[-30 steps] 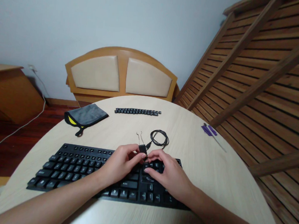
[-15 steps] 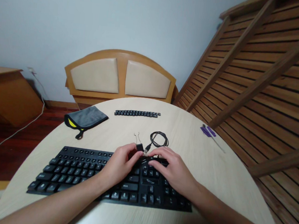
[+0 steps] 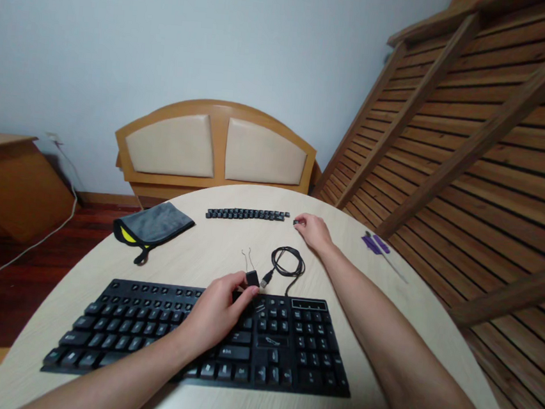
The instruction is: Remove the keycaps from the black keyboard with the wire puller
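Between the thumb and fingers of my left hand [image 3: 218, 305] is a keycap puller [image 3: 252, 278], a small black handle with two thin wire prongs pointing away from me. That hand hovers over the upper middle of the black keyboard [image 3: 309, 349]. At the far side of the table, my right hand [image 3: 312, 231] pinches a small black keycap [image 3: 296, 222], just right of the rows of loose keycaps [image 3: 247, 214]. The keyboard's upper rows show bare switch spots where caps are off. Part of the keyboard is hidden under my left hand and forearm.
A coiled USB cable [image 3: 291, 262] lies behind the keyboard. On the left is a folded grey cloth [image 3: 157, 224] with yellow lining. Purple brushes or tools [image 3: 375, 243] lie near the right edge of the round table [image 3: 414, 334]. A wooden headboard [image 3: 218, 141] stands behind.
My right hand has left the keyboard and reached forward to the far side with a keycap, beside the loose ones. My left hand stays near the keyboard, still holding the puller.
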Demonstrator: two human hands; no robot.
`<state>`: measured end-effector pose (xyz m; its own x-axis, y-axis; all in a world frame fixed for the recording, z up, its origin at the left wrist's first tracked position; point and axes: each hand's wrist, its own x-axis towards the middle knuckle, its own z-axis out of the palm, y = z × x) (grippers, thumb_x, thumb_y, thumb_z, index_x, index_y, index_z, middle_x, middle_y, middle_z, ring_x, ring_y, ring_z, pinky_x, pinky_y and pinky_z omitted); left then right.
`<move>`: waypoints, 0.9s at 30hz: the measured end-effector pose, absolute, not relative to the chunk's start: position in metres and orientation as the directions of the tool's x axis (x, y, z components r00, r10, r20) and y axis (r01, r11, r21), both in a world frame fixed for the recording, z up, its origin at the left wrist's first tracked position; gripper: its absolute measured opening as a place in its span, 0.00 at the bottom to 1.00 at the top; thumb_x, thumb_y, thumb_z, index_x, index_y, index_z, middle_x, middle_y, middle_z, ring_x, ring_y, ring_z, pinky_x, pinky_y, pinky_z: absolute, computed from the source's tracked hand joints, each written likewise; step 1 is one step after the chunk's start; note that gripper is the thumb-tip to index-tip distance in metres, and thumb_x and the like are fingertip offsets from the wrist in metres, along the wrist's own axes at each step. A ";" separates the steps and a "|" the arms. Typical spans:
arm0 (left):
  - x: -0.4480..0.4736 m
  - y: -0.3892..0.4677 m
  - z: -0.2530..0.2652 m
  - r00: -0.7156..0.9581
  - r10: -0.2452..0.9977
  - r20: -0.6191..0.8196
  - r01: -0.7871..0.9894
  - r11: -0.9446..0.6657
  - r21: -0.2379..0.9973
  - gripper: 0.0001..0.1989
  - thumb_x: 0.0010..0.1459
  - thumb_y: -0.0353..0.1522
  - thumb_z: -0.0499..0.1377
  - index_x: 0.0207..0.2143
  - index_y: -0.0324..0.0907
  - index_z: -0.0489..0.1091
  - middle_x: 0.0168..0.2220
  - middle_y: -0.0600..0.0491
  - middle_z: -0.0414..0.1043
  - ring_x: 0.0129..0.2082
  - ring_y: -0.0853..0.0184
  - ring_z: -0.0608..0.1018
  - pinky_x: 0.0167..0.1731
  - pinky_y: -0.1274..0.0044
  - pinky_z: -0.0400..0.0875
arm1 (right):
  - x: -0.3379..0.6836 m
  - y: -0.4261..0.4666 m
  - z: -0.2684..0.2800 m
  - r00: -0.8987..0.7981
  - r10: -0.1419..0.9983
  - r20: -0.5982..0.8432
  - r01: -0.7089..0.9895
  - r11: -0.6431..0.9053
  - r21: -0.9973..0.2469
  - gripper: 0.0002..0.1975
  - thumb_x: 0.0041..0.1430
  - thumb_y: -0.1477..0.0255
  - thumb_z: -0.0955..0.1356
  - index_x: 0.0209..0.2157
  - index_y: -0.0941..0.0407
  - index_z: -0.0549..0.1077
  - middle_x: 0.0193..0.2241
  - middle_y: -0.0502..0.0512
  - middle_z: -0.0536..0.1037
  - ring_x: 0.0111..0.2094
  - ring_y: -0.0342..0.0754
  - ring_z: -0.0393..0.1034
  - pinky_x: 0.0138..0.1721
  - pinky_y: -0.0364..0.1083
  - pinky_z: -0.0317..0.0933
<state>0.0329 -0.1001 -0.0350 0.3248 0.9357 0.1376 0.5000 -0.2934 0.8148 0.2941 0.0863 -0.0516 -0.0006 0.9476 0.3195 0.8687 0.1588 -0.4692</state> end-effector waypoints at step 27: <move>0.034 -0.100 -0.035 0.315 0.942 0.111 0.518 -0.269 0.812 0.13 0.64 0.38 0.53 0.29 0.41 0.68 0.28 0.53 0.73 0.30 0.63 0.72 0.32 0.74 0.63 | 0.279 0.110 -0.077 -0.025 0.923 0.385 0.859 0.216 -0.464 0.12 0.61 0.74 0.66 0.46 0.56 0.75 0.42 0.57 0.78 0.42 0.48 0.69 0.43 0.44 0.59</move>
